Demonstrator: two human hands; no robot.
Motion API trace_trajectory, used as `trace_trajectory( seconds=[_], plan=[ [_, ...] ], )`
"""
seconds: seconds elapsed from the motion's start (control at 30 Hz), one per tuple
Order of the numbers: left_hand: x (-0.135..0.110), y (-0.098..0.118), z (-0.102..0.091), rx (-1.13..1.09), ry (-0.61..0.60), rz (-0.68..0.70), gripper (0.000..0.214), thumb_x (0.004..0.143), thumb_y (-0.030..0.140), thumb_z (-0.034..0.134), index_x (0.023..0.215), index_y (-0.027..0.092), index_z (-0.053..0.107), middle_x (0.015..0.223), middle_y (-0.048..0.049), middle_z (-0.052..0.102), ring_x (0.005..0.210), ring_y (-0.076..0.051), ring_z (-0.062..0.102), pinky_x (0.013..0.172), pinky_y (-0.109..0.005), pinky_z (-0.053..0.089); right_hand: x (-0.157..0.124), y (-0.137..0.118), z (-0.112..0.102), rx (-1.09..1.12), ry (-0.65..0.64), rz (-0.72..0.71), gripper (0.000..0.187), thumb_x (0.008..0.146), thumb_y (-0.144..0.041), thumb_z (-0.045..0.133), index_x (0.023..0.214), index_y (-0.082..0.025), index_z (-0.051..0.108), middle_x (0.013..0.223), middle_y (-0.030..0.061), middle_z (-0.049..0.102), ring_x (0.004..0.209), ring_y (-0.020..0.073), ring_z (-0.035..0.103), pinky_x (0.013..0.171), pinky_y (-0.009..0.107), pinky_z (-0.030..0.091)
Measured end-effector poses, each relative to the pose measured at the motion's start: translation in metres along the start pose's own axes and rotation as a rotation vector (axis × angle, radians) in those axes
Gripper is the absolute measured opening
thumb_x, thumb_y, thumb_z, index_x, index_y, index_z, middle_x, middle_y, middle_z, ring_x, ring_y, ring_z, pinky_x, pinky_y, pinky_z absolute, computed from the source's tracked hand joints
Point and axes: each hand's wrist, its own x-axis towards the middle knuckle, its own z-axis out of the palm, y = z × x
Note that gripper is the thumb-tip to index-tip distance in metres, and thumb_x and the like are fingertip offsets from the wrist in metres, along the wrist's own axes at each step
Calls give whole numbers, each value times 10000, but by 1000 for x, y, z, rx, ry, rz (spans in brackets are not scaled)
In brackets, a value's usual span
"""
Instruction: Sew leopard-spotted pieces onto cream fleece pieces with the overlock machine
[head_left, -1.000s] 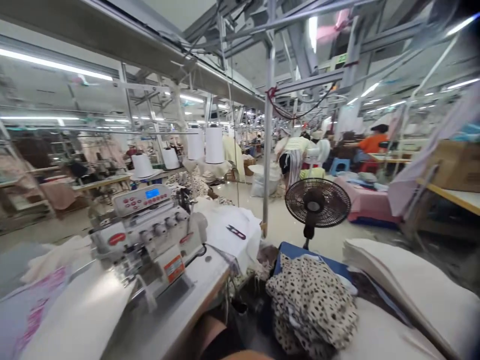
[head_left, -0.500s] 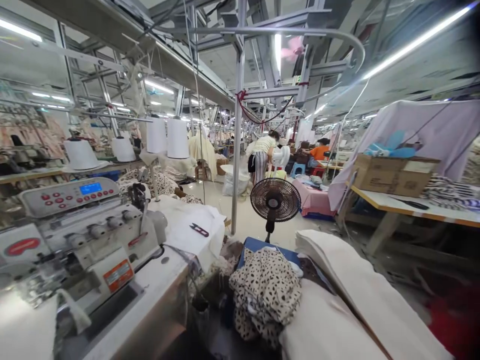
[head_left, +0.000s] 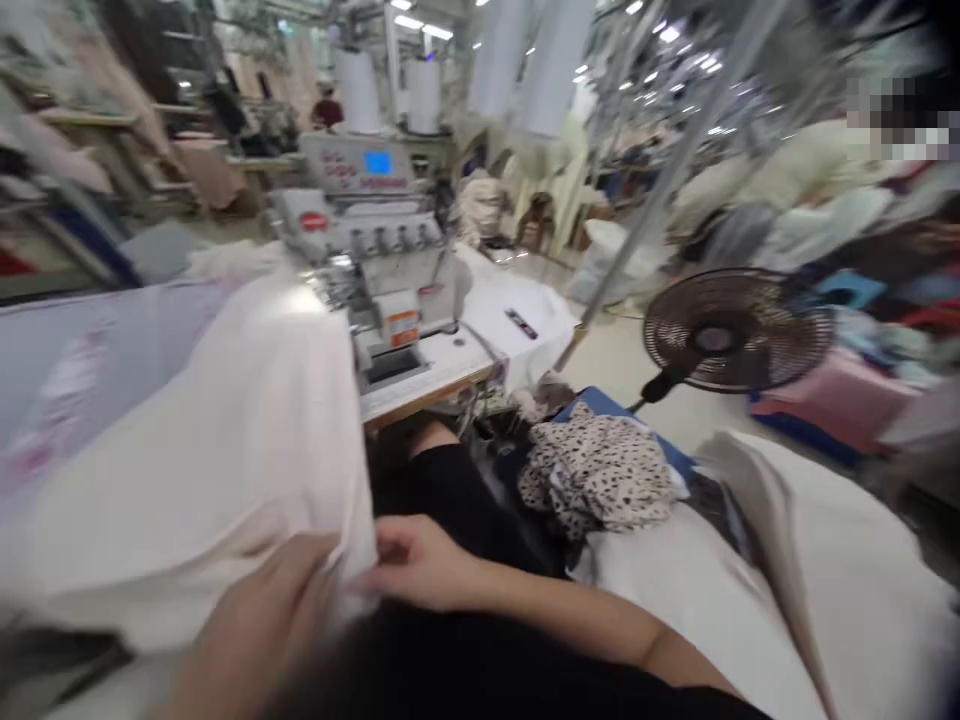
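Observation:
A large piece of white fabric [head_left: 247, 430] spreads from the machine table down to my lap on the left. My left hand [head_left: 262, 610], smeared by motion, has its fingers closed on the fabric's edge. Facing it, my right hand [head_left: 424, 565] pinches the same edge close by. Beyond the hands stands a white overlock sewing machine [head_left: 390, 260] with a lit blue display. A pair of thread snips [head_left: 521, 324] lies on the white cloth to the machine's right.
Black-spotted fabric [head_left: 600, 470] is heaped on a blue seat right of my legs. More white fabric [head_left: 840, 540] lies at the right. A black fan [head_left: 712, 340] and a metal pole [head_left: 675, 170] stand beyond. Thread cones [head_left: 358, 92] rise behind the machine.
The view has swung left and down, so the machine sits nearer the middle. Both my hands have come into view, closed on the white fabric.

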Motion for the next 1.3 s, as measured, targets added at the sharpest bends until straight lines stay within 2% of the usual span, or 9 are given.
trace_trajectory(
  seconds=[0.07,0.17,0.3,0.4,0.57,0.83,1.0,1.3],
  plan=[
    [-13,1,-6,8,-39,-30,175,868,257,389,888,194,550,702,14,600,615,-98,577,554,-184,452,-4,6,2,87,15,37,431,535,-459,754,734,-127,565,687,-32,535,617,75,481,651,224,413],
    [-16,3,-6,-29,9,-68,136,842,176,422,919,182,534,764,4,615,679,-100,583,624,-183,461,-12,10,4,90,34,44,349,615,-420,728,728,-129,572,667,-28,528,606,79,480,642,232,412],
    [-16,1,-2,-86,49,-110,133,825,145,459,883,173,575,858,-36,615,816,-124,583,714,-211,475,-18,12,7,-151,86,-116,287,685,-407,682,671,-138,585,704,-11,514,667,97,471,665,238,401],
    [-17,1,-3,-85,54,-73,148,817,129,463,896,164,583,830,-37,622,789,-126,589,691,-215,483,-19,12,9,-247,121,-142,297,711,-415,655,640,-140,570,677,-13,503,639,94,458,625,227,392],
    [-14,12,-11,-53,74,39,179,803,91,485,948,165,560,795,-16,611,738,-103,586,667,-198,480,-17,-2,13,-126,186,-86,306,728,-428,627,682,-134,552,591,-31,483,505,67,417,488,198,349],
    [-12,15,-11,-79,43,34,210,804,82,501,977,179,568,819,-11,620,738,-96,590,675,-192,494,-18,-21,18,-486,225,-307,169,814,-261,537,734,-140,623,671,8,545,622,96,507,573,201,404],
    [-14,12,-13,-1,19,65,197,818,97,479,979,168,567,832,-20,621,737,-93,594,665,-177,497,-21,-21,16,-526,233,-381,152,822,-226,520,756,-147,632,665,13,547,618,98,510,571,201,417],
    [-10,14,-10,11,-12,102,199,827,93,453,984,165,552,824,-24,627,716,-95,606,658,-177,516,-19,-18,15,-507,219,-383,135,795,-171,525,776,-159,658,680,17,564,616,101,522,562,199,422]
  ],
)
